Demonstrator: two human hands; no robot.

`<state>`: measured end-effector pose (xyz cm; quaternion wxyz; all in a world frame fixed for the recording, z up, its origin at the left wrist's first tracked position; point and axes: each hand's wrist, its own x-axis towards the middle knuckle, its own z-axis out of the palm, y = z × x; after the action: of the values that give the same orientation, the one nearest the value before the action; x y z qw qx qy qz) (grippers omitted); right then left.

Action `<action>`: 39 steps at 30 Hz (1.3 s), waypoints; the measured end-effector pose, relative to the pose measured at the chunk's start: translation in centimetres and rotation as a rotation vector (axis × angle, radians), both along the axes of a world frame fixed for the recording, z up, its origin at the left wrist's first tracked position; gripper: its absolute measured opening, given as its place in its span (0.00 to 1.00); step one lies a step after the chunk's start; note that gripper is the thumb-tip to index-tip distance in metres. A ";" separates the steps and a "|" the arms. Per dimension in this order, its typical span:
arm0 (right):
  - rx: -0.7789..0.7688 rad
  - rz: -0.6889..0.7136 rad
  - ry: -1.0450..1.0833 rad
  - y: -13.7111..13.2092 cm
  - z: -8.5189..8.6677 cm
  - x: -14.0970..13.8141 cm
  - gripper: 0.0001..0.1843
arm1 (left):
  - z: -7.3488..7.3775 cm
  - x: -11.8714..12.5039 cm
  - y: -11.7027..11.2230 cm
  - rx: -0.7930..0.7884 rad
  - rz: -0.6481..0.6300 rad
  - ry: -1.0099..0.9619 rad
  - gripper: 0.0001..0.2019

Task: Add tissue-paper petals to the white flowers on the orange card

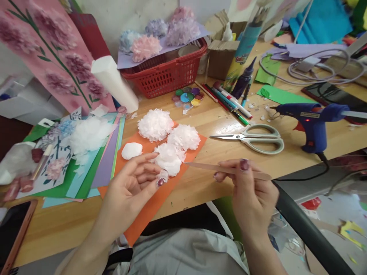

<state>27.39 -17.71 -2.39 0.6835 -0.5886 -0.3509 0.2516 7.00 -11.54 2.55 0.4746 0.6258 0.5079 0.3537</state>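
Note:
Between thumb and fingertips, my left hand (137, 187) pinches a small piece of white tissue paper (163, 175), right by an unevenly filled white paper flower (169, 162). My right hand (252, 191) grips a thin, flat wooden stick (212, 167), its narrow tip pointing left at that flower's edge; I cannot tell if they touch. Two fuller white paper flowers, one at the back (156, 124) and one to the right (185, 137), lie on the orange paper (143, 217). A smooth white disc (132, 151) sits at the sheet's left side.
Scissors (249, 138) and a blue hot glue gun (312, 122) with its red light on lie to the right. Behind are markers (229, 101), paint pots (187, 95) and a red basket (169, 74). Coloured papers (106, 164) and a phone (17, 229) lie left.

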 end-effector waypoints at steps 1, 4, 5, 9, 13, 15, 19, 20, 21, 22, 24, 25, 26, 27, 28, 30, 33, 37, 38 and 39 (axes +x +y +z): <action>-0.019 0.023 -0.062 0.4 -0.1 -0.1 0.18 | 0.3 0.1 0.2 0.041 0.010 0.024 0.18; -0.059 0.081 -0.174 1.3 -0.5 -0.4 0.18 | 1.3 0.8 0.8 0.122 0.000 0.082 0.17; -0.063 0.087 -0.185 1.6 -0.6 -0.5 0.18 | 1.5 1.1 1.1 0.137 -0.012 0.100 0.17; -0.074 0.088 -0.225 1.9 -0.9 -0.6 0.18 | 2.0 2.1 2.1 0.161 -0.043 0.185 0.18; -0.071 0.080 -0.251 2.0 -1.1 -0.5 0.17 | 1.9 2.7 4.0 0.189 -0.112 0.341 0.24; -0.074 0.078 -0.257 2.1 -1.3 -0.5 0.17 | 1.9 3.0 5.2 0.215 -0.233 0.462 0.27; -0.063 0.070 -0.272 2.3 -1.5 -0.4 0.17 | 1.7 4.0 7.3 0.233 -0.455 0.599 0.29; -0.060 0.068 -0.278 2.3 -1.5 -0.4 0.17 | 1.5 4.3 7.6 0.241 -0.488 0.610 0.29; -0.059 0.064 -0.285 2.3 -1.5 -0.4 0.16 | 1.4 4.4 7.8 0.250 -0.513 0.624 0.29; -0.058 0.057 -0.289 2.2 -1.5 -0.4 0.16 | 1.3 4.6 7.9 0.257 -0.526 0.640 0.29; -0.044 0.020 -0.291 2.0 -1.4 -0.5 0.16 | 1.1 4.7 8.0 0.272 -0.534 0.665 0.30; -0.027 -0.009 -0.287 1.8 -1.4 -0.6 0.16 | 1.0 4.7 8.0 0.276 -0.532 0.673 0.30; -0.006 -0.039 -0.282 1.7 -1.4 -0.6 0.16 | 1.0 4.7 8.0 0.281 -0.529 0.678 0.30; 0.017 -0.064 -0.280 1.5 -1.4 -0.7 0.17 | 1.0 4.7 8.0 0.285 -0.528 0.681 0.30; 0.037 -0.077 -0.282 1.4 -1.4 -0.8 0.17 | 1.0 4.7 8.0 0.290 -0.530 0.684 0.30; 0.060 -0.066 -0.304 1.3 -1.3 -0.9 0.16 | 1.1 4.7 8.1 0.296 -0.539 0.688 0.30; 0.051 0.010 -0.359 1.6 -1.2 -1.0 0.15 | 0.9 4.8 8.3 0.304 -0.553 0.694 0.29; 0.040 0.058 -0.404 1.9 -1.1 -1.0 0.16 | 0.8 4.8 8.6 0.348 -0.566 0.717 0.27; 0.037 0.052 -0.410 1.9 -1.1 -1.0 0.15 | 0.9 4.7 8.6 0.366 -0.565 0.714 0.25; 0.035 0.045 -0.416 1.9 -1.1 -0.9 0.15 | 1.1 4.5 8.5 0.391 -0.555 0.705 0.24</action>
<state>26.46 -15.79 -3.50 0.6007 -0.6077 -0.5019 0.1340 11.48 -3.01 3.64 0.2235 0.8967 0.3758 0.0694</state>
